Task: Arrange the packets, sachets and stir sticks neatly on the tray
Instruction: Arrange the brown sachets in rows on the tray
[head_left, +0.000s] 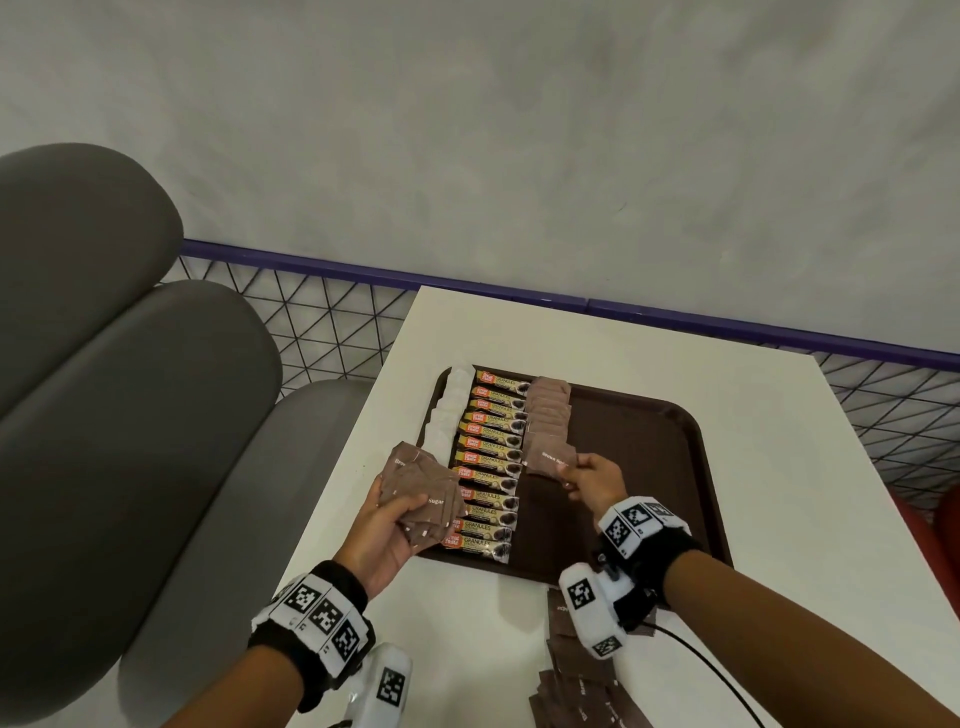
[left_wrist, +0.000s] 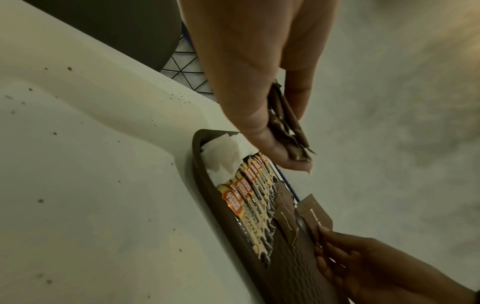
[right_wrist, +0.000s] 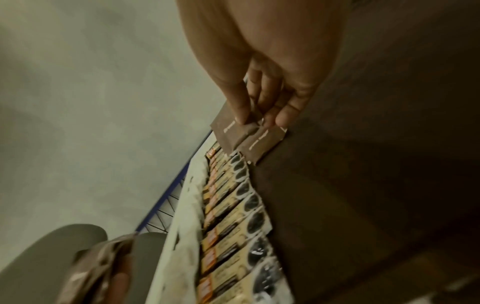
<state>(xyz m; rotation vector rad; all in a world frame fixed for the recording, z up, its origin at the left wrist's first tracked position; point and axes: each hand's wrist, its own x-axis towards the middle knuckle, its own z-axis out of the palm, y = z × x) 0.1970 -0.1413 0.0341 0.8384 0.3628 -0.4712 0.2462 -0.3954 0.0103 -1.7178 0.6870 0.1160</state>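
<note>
A dark brown tray (head_left: 649, 457) lies on the white table (head_left: 779, 467). On it run three columns: white sachets (head_left: 449, 410) at the left, yellow coffee granule packets (head_left: 491, 462) in the middle, brown sugar sachets (head_left: 548, 415) beside them. My right hand (head_left: 589, 480) pinches one brown sugar sachet (head_left: 550, 457) (right_wrist: 233, 131) at the near end of the brown column, just above the tray. My left hand (head_left: 395, 519) grips a fanned stack of brown sugar sachets (head_left: 421, 493) (left_wrist: 285, 123) over the tray's left edge.
More loose brown sachets (head_left: 576, 675) lie on the table near its front edge, below my right wrist. The right half of the tray is bare. Grey cushioned seats (head_left: 130, 415) stand at the left, and a wire mesh fence (head_left: 322, 322) with a purple rail runs behind the table.
</note>
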